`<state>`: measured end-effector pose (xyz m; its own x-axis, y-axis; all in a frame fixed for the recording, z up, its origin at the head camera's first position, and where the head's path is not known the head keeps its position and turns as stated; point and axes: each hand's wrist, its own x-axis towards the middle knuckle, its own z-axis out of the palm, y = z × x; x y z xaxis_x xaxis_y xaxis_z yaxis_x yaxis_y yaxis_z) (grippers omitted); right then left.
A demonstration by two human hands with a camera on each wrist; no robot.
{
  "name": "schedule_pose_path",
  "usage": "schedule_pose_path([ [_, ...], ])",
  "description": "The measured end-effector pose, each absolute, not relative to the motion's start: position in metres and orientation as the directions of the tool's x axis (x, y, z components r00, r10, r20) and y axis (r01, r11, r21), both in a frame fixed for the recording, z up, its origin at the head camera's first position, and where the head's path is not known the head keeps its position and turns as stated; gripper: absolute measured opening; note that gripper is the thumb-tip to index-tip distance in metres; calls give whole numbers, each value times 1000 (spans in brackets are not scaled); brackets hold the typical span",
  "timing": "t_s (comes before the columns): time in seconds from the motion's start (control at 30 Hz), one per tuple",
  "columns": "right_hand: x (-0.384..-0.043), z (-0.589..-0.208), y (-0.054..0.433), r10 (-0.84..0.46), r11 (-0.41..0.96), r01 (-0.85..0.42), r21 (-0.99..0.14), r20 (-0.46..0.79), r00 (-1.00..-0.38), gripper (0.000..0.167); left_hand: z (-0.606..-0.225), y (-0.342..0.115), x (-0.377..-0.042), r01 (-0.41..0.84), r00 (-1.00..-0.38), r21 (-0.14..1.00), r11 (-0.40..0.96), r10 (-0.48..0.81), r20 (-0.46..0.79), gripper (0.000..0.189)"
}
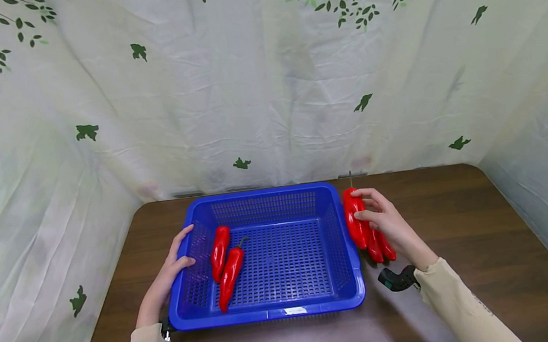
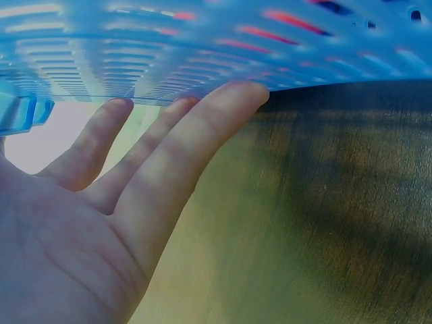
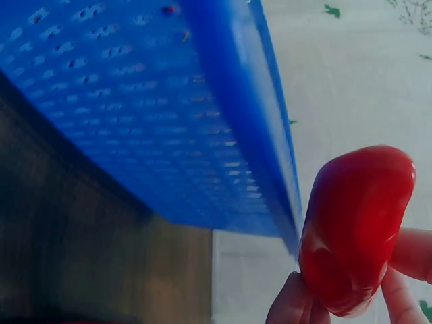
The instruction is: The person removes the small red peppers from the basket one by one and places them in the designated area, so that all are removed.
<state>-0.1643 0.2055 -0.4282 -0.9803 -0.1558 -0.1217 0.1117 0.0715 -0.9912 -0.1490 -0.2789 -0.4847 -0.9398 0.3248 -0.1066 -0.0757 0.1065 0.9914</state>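
My left hand is at the left rim of a blue plastic basket. Its thumb and a finger lap over the rim, while other fingers reach out below it against the slotted outer wall. Inside the basket, towards the left, lie two red peppers, one beside the other. My right hand pinches another red pepper by the basket's right rim. In the right wrist view this glossy pepper sits between thumb and fingers, outside the basket.
More red peppers lie on the table right of the basket, partly hidden by the held one and my hand. The brown wooden table ends at a pale curtain printed with leaves.
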Motion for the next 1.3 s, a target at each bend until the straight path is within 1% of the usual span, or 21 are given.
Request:
schedule_pose_path([
  [0.53, -159, -442, 236, -107, 102, 118, -988, -129, -986, 49, -484, -278, -148, -85, -940, 989, 118, 319, -119, 71],
  [0.73, -157, -447, 250, -82, 89, 100, -991, -108, -991, 50, -484, -279, -148, -86, -941, 988, 126, 317, -122, 71],
  [1.0, -153, -457, 264, -36, 66, 118, -991, -120, -992, 48, -484, -278, -148, -89, -940, 988, 123, 317, -124, 71],
  [1.3, -151, -466, 276, 11, 94, 145, -985, -145, -989, 49, -484, -278, -149, -90, -941, 989, 121, 316, -125, 71],
])
